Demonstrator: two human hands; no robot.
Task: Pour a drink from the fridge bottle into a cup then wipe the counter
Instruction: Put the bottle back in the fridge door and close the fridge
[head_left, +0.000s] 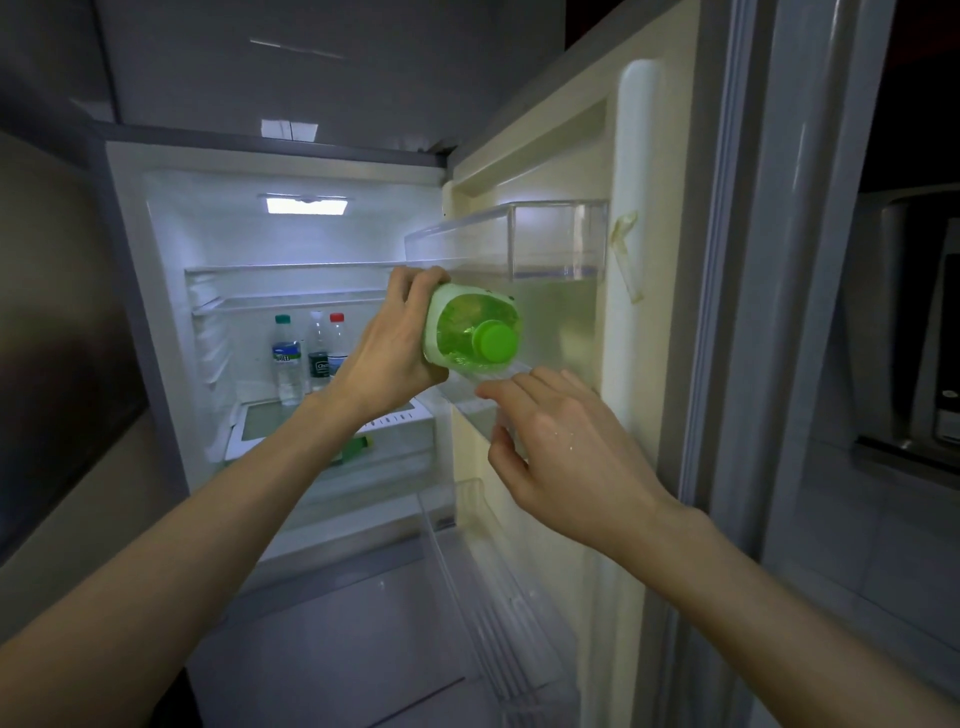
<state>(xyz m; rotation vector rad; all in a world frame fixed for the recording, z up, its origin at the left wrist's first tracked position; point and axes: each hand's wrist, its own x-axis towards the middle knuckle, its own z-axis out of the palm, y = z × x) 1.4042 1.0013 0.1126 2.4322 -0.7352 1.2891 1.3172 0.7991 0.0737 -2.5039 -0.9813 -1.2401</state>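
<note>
A green bottle (470, 332) with a green cap and pale label is tilted, its cap pointing toward me, over the middle door shelf (467, 400) of the open fridge. My left hand (389, 353) is shut on the bottle's body from the left. Just below and right of the cap, my right hand (561, 447) hovers with fingers spread and holds nothing; its fingertips are close to the shelf's rim. No cup or counter is in view.
The fridge door (639, 260) stands open on the right, with a clear upper bin (550, 239) above the bottle and a lower bin (498, 597) below. Three water bottles (311, 353) stand on an inner shelf. A steel appliance (919, 322) sits far right.
</note>
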